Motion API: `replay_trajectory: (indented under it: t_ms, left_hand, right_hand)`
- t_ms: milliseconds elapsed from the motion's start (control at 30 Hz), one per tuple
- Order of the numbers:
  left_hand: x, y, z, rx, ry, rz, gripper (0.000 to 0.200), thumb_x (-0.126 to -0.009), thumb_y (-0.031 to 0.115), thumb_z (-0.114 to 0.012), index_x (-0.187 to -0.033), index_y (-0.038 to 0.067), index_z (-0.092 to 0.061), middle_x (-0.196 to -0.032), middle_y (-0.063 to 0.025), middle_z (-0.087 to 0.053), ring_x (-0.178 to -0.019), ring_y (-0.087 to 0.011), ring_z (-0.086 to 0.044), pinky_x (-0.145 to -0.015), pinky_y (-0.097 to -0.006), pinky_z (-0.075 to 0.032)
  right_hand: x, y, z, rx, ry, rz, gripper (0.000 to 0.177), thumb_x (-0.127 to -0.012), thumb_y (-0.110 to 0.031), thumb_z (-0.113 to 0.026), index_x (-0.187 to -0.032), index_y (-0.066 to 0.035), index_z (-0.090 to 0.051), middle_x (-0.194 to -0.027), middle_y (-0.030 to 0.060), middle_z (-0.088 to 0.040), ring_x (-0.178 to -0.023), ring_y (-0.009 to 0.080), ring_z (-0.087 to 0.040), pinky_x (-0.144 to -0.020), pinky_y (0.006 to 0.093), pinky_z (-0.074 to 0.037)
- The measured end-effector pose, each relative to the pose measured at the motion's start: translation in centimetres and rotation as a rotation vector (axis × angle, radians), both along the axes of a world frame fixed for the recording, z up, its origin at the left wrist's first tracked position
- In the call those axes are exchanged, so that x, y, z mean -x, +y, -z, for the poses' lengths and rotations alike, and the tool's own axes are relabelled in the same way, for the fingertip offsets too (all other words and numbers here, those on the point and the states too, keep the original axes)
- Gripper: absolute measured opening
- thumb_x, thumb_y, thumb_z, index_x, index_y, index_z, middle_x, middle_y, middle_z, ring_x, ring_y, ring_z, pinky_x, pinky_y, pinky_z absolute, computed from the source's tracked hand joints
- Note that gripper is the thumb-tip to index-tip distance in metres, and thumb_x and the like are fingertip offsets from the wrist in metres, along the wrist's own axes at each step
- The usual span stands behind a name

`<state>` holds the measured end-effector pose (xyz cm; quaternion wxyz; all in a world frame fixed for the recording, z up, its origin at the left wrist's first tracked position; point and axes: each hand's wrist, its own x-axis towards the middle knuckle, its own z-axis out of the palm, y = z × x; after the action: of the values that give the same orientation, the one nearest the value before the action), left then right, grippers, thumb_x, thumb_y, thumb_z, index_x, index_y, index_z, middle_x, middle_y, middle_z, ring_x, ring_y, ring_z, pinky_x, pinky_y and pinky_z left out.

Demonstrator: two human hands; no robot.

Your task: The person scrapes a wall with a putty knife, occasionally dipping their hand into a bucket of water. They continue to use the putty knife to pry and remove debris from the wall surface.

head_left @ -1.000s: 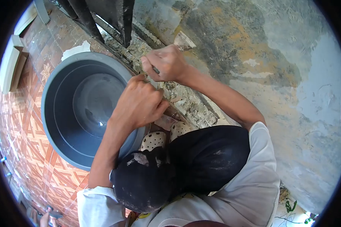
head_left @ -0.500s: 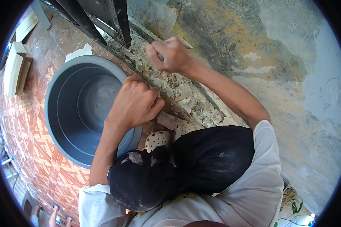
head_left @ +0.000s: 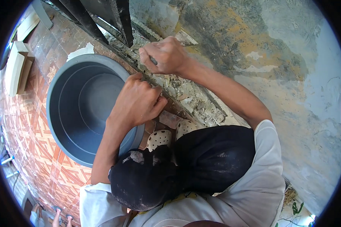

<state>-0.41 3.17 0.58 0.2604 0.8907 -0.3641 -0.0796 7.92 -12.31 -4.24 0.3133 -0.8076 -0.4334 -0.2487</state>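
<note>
My right hand (head_left: 165,56) is closed in a fist above a strip of broken rubble (head_left: 201,106) at the foot of the wall. A small dark grey piece (head_left: 153,60) shows between its curled fingers; the rest is hidden. My left hand (head_left: 138,99) is closed too, knuckles up, over the near-right side of a grey plastic tub (head_left: 53,125). What it grips, if anything, is hidden beneath it. The inside of the tub shows only its bare bottom and walls. Just behind the right fist, a pale flat piece (head_left: 187,37) lies against the wall base.
Black metal bars (head_left: 121,22) stand at the top. A patchy, peeling wall (head_left: 254,49) rises on the right. Patterned floor tiles (head_left: 34,140) and a cream, box-like object (head_left: 17,70) are at left. Another person's legs (head_left: 57,217) show at lower left.
My right fist has shifted slightly left, and more of the pale flat piece behind it shows. My left hand keeps nearly the same place. The whole view has moved a little.
</note>
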Motion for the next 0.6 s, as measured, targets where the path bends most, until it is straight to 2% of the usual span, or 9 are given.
replay_trajectory:
  t_ms: [67,167,267,300,400,433,533,600]
  left_hand:
    - [0.0,0.0,-0.1,0.012,-0.018,-0.003,0.033,-0.074,0.025,-0.059,-0.054,0.000,-0.059,-0.048,-0.0177,-0.051,-0.053,-0.0358,-0.052,-0.073,-0.0403,-0.045]
    - [0.2,0.1,-0.3,0.011,-0.025,-0.008,0.033,-0.074,0.025,-0.058,-0.053,0.000,-0.058,-0.049,-0.0180,-0.052,-0.054,-0.0359,-0.053,-0.074,-0.0404,-0.045]
    - [0.2,0.2,-0.2,0.013,-0.005,0.002,0.033,-0.074,0.025,-0.058,-0.054,0.000,-0.059,-0.050,-0.0180,-0.052,-0.055,-0.0358,-0.054,-0.074,-0.0404,-0.045]
    - [0.0,0.4,-0.3,0.008,-0.016,0.002,0.032,-0.074,0.025,-0.059,-0.054,0.000,-0.059,-0.050,-0.0180,-0.052,-0.055,-0.0358,-0.054,-0.074,-0.0404,-0.045]
    - [-0.1,0.1,0.0,0.023,-0.028,0.009,0.032,-0.074,0.025,-0.059,-0.054,0.000,-0.059,-0.050,-0.0179,-0.052,-0.055,-0.0360,-0.054,-0.074,-0.0404,-0.046]
    - [-0.1,0.1,0.3,0.033,-0.032,0.006,0.032,-0.074,0.025,-0.059,-0.054,0.000,-0.059,-0.050,-0.0180,-0.052,-0.055,-0.0360,-0.054,-0.074,-0.0404,-0.046]
    - [-0.1,0.3,0.1,0.021,-0.018,0.004,0.032,-0.074,0.025,-0.059,-0.054,0.000,-0.059,-0.050,-0.0182,-0.053,-0.055,-0.0363,-0.054,-0.074,-0.0404,-0.046]
    - [0.0,0.0,-0.4,-0.019,0.019,0.015,0.028,-0.074,0.023,-0.059,-0.058,0.000,-0.060,-0.053,-0.0180,-0.054,-0.058,-0.0360,-0.055,-0.074,-0.0407,-0.045]
  right_hand:
    - [0.2,0.4,0.1,0.040,0.007,-0.001,0.023,-0.084,-0.009,-0.058,-0.063,-0.003,-0.053,-0.046,0.0067,-0.049,-0.037,0.0214,-0.051,-0.037,0.0339,-0.040]
    - [-0.8,0.1,0.3,-0.052,0.043,0.012,0.025,-0.085,-0.010,-0.057,-0.062,-0.003,-0.053,-0.047,0.0074,-0.050,-0.037,0.0198,-0.052,-0.037,0.0341,-0.041]
    - [-3.3,-4.0,1.7,-0.103,0.219,0.187,0.027,-0.086,-0.010,-0.055,-0.060,-0.003,-0.052,-0.048,0.0077,-0.050,-0.038,0.0186,-0.052,-0.038,0.0343,-0.041]
    - [-2.4,-3.8,2.1,-0.154,0.311,0.142,0.027,-0.086,-0.010,-0.055,-0.060,-0.003,-0.052,-0.049,0.0080,-0.052,-0.038,0.0176,-0.053,-0.038,0.0343,-0.040]
    - [0.4,-0.4,1.3,-0.048,0.080,-0.032,0.026,-0.084,-0.009,-0.056,-0.060,-0.004,-0.052,-0.049,0.0075,-0.051,-0.038,0.0184,-0.052,-0.038,0.0339,-0.040]
    - [1.1,0.2,-1.2,0.074,0.053,0.025,0.024,-0.083,-0.008,-0.058,-0.060,-0.004,-0.053,-0.048,0.0066,-0.050,-0.038,0.0203,-0.052,-0.038,0.0339,-0.041]
    - [0.0,-0.1,-1.4,-0.076,0.013,0.058,0.024,-0.082,-0.007,-0.059,-0.059,-0.005,-0.052,-0.047,0.0059,-0.048,-0.037,0.0220,-0.050,-0.037,0.0341,-0.040]
    - [0.2,0.3,-0.4,-0.018,0.015,0.044,0.024,-0.082,-0.007,-0.059,-0.059,-0.004,-0.052,-0.046,0.0056,-0.047,-0.036,0.0219,-0.049,-0.036,0.0340,-0.039]
